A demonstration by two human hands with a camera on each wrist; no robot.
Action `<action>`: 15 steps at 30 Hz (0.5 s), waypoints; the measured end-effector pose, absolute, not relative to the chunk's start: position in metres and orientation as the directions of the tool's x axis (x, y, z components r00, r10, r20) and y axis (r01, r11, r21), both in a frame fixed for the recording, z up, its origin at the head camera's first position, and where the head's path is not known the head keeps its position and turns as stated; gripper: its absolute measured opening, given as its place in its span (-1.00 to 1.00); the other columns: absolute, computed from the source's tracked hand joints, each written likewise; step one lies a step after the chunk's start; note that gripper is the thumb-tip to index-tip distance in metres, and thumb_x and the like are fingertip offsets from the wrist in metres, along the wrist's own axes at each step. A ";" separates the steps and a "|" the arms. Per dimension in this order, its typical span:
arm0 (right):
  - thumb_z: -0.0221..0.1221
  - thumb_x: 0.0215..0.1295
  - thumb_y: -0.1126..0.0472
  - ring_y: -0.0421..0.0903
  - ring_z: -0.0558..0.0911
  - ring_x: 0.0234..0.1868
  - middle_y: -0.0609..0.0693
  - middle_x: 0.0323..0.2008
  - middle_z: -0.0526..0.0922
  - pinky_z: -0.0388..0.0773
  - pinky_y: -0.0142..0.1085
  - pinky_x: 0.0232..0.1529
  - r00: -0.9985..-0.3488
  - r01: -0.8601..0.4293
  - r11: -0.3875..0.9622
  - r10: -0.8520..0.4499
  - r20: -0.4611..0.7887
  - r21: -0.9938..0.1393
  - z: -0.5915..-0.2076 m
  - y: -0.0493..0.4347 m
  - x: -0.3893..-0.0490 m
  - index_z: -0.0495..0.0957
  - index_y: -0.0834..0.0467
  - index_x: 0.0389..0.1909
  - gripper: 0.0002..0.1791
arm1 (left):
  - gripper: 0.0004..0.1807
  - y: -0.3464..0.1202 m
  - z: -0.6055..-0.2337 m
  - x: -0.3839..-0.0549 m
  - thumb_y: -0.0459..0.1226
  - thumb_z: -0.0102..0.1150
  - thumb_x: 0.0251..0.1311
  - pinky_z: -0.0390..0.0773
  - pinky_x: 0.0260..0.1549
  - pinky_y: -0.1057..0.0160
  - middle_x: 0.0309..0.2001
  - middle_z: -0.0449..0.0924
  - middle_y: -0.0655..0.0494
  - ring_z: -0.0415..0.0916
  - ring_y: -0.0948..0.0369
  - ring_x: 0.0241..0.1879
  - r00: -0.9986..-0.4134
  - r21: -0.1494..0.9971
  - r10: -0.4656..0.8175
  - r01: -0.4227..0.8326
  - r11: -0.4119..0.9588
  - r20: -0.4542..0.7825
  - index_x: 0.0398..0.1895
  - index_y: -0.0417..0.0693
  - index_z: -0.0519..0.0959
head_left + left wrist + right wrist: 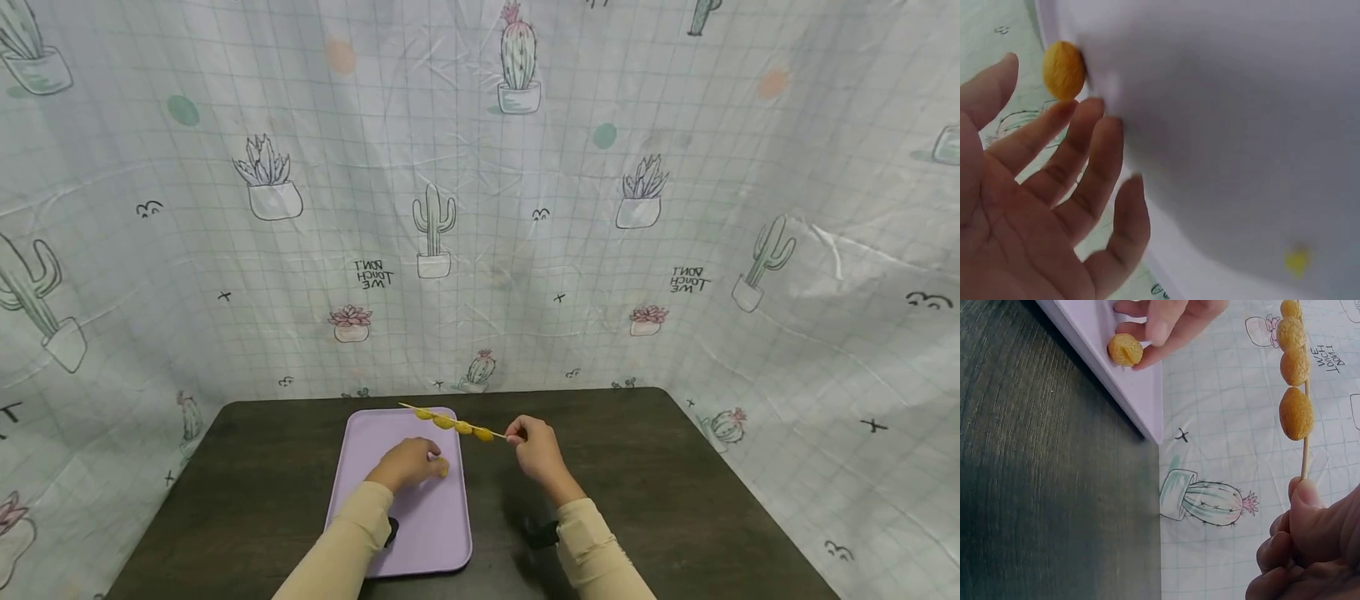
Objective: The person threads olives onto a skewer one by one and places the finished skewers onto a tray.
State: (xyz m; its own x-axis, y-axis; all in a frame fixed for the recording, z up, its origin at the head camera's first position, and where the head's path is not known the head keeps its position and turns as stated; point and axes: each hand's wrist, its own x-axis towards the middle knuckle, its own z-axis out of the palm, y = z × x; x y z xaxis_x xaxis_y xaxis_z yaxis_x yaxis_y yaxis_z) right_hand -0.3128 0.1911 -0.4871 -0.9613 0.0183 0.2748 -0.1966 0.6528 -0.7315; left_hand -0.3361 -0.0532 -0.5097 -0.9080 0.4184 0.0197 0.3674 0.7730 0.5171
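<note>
My right hand (537, 450) pinches the bare end of a thin wooden skewer (1305, 459) between thumb and fingertips. Several oval yellow-orange balls (1296, 414) are threaded along it, and its pointed tip extends over the lilac tray (423, 542). Over that tray is my left hand (408, 464), fingers loosely bent beside one loose yellow ball (1064, 70). In the left wrist view the thumb stands apart from this ball, while the index fingertip lies right by its lower edge; whether they touch, I cannot tell.
A small yellow crumb (1297, 261) lies on the tray, blurred. Under the tray is a dark wooden table (615, 483). A pale curtain (480, 208) printed with cacti hangs behind the table and along both sides.
</note>
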 end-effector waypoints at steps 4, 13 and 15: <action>0.24 0.29 0.52 -0.10 0.49 -0.43 0.01 -0.45 0.58 0.50 -0.22 -0.37 -0.966 -0.186 0.646 0.019 0.259 -0.741 -0.490 0.193 -0.310 0.57 0.20 -0.45 -0.80 | -0.81 -0.047 -0.512 -0.334 -0.20 0.40 0.10 0.56 -0.29 0.09 -0.28 0.68 0.09 0.53 0.14 -0.32 -0.935 0.513 0.354 0.312 0.800 0.018 -0.23 -0.07 0.74; 0.25 0.27 0.53 -0.11 0.49 -0.42 -0.02 -0.46 0.57 0.49 -0.23 -0.37 -0.958 -0.206 0.649 0.019 0.287 -0.732 -0.493 0.200 -0.309 0.56 0.19 -0.46 -0.79 | -0.74 -0.061 -0.514 -0.339 -0.40 0.56 -0.15 0.52 -0.36 0.23 -0.43 0.62 0.21 0.51 0.29 -0.41 -0.923 0.673 0.361 0.351 0.651 0.132 -0.41 -0.06 0.64; 0.25 0.28 0.51 -0.11 0.49 -0.41 -0.02 -0.45 0.57 0.49 -0.23 -0.36 -0.959 -0.205 0.646 0.017 0.283 -0.735 -0.492 0.202 -0.310 0.56 0.18 -0.46 -0.79 | -0.71 -0.068 -0.512 -0.339 -0.40 0.59 -0.12 0.54 -0.33 0.22 -0.40 0.63 0.18 0.53 0.27 -0.38 -0.935 0.746 0.321 0.322 0.583 0.152 -0.37 -0.09 0.62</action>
